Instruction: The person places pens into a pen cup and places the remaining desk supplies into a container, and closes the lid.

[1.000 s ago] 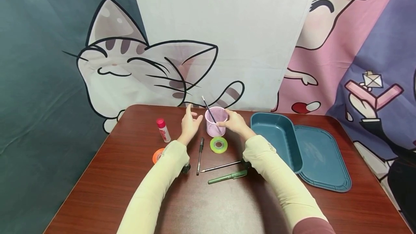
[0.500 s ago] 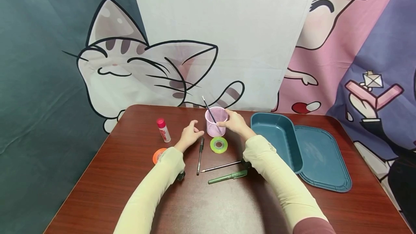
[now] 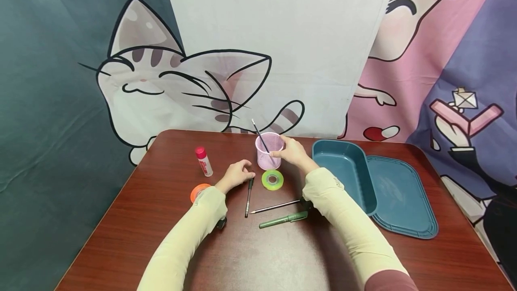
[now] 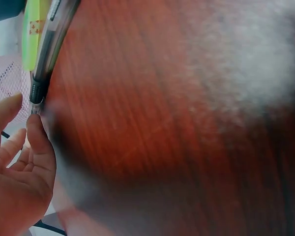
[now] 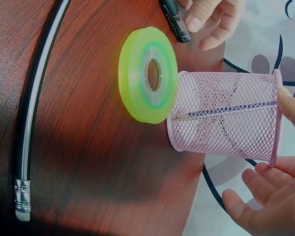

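My right hand (image 3: 294, 152) holds the rim of a pink mesh pen holder (image 5: 226, 115), thumb on one side and fingertips at the other. The holder stands upright, with a dark pencil (image 3: 260, 136) leaning inside it. At the far end of a black-and-clear pen (image 3: 248, 199) is my left hand (image 3: 235, 174). In the left wrist view, its thumb and forefinger are parted around the pen's end (image 4: 36, 93), with a gap beside the thumb. A yellow-green tape roll (image 5: 147, 76) lies in front of the holder.
A pencil (image 3: 276, 206) and a green pen (image 3: 282, 220) lie nearer on the table. Left are a red-capped glue stick (image 3: 203, 162) and an orange tape roll (image 3: 198, 191), partly behind the sleeve. A blue box (image 3: 343, 172) and its lid (image 3: 401, 196) sit right.
My left hand has left the side of the pen holder and come down toward me to the black pen's far end. The right hand has stayed at the holder's rim.
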Demonstrator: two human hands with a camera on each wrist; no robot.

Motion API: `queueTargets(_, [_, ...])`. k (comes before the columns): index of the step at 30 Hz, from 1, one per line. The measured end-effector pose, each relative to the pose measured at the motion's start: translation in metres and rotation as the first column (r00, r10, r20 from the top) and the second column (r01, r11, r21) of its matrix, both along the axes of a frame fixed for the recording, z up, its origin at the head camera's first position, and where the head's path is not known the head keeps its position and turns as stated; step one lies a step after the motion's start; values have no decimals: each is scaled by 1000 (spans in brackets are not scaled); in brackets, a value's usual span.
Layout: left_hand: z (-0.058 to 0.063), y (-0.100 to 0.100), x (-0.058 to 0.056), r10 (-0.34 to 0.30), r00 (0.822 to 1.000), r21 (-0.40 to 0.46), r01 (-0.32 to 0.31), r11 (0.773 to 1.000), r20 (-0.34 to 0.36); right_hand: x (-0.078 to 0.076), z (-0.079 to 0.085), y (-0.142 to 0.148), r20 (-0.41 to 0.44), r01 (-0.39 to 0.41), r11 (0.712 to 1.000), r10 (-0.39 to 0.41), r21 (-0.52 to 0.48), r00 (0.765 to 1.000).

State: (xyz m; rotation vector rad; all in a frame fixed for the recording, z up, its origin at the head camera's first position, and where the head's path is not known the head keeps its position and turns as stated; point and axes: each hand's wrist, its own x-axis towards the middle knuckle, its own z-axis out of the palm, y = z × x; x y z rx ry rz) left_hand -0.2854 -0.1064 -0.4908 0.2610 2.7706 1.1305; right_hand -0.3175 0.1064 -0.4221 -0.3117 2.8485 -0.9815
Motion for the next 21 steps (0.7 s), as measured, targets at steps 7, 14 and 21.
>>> queueTargets(7, [0, 2, 4, -43, 999, -14, 43, 999, -3, 1, 0, 0, 23, 3, 1000, -3, -10, 1000])
queueTargets(14, [1, 5, 6, -36, 999, -52, 35, 998, -27, 0, 0, 0, 16, 4, 1000, -4, -10, 1000])
queueTargets(21, [2, 9, 8, -8, 996, -134, -4, 991, -88, 1, 0, 0, 16, 3, 1000, -3, -18, 1000])
